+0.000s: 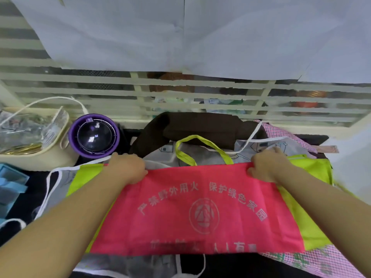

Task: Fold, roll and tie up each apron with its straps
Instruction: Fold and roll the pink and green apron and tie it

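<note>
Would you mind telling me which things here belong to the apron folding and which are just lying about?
Job: pink apron, gripped at its top edge by the left hand and right hand; its lime neck loop; grey apron with white straps, brown cloth and pink checked apron underneath.
Lying about: purple round gadget, cream tray of clear packets, blue box.

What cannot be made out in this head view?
- Head view: the fingers of the left hand and the right hand are hidden behind the hands themselves, so each grip on the pink apron shows only partly.
- Head view: the pink apron's lowest printed line is blurred.
- Head view: the grey apron is mostly covered by the pink apron.
- Head view: the checked apron is cut off by the bottom-right corner.
</note>
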A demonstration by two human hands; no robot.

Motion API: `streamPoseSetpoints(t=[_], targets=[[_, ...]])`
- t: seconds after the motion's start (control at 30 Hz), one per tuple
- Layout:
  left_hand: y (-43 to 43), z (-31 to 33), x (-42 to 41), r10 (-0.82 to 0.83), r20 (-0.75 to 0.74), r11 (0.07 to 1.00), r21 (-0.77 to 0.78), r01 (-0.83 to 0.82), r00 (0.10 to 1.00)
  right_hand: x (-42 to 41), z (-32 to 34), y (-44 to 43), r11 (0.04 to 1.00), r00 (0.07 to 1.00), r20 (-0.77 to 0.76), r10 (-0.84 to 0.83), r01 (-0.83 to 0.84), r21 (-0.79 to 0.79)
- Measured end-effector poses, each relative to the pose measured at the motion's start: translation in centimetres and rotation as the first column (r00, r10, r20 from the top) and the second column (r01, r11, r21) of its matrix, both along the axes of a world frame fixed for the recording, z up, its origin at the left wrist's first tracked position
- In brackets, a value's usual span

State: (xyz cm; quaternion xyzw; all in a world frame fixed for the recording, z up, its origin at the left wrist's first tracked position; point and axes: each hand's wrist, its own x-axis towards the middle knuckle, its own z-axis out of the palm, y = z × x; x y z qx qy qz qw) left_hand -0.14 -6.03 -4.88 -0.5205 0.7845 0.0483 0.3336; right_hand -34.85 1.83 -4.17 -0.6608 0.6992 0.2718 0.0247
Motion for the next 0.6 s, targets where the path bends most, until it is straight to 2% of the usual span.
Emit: streamPoseSetpoints(t=[0.1,0.13,0.2,0.27,0.37,0.43,0.53,0.6], targets=[[1.8,-2.3,-0.2,-0.022,-0.097,0.955,-0.298,-0.008,0.995,-0.2,-2.0,1.6,0.994,0.999,-0.006,-0.049,0.048,-0.095],[2.3,-3.1,0.1,-0.028,-0.174,0.94,-0.34,-0.033,0.984,-0.3,-2.4,2.2,0.988,0.999,0.019,-0.049,0.051,-0.145],[2.9,-4.3,0.9,-0.042,-0.381,0.936,-0.339,-0.097,0.924,-0.4,-3.0,3.1,0.964,0.992,0.12,-0.036,0.066,-0.257],[3.4,-4.6,1.6,-0.074,-0.506,0.951,-0.294,-0.091,0.859,-0.7,-3.7,3.5,0.936,0.98,0.199,-0.024,0.092,-0.339],[3.7,-3.7,2.6,-0.034,-0.528,0.993,-0.115,-0.032,0.848,-1.2,-4.6,3.9,0.876,0.973,0.223,0.056,0.059,-0.479],[3.4,-2.4,3.0,0.081,-0.537,0.994,0.103,-0.03,0.84,-1.4,-4.7,4.2,0.821,0.968,0.218,0.127,0.02,-0.57],[2.8,-0.9,3.4,0.327,-0.554,0.891,0.451,-0.054,0.766,-1.8,-4.8,4.4,0.763,0.956,0.196,0.217,-0.041,-0.645],[2.6,-0.1,3.4,0.347,-0.55,0.854,0.52,-0.013,0.76,-2.0,-4.9,4.3,0.74,0.945,0.195,0.262,-0.067,-0.669]])
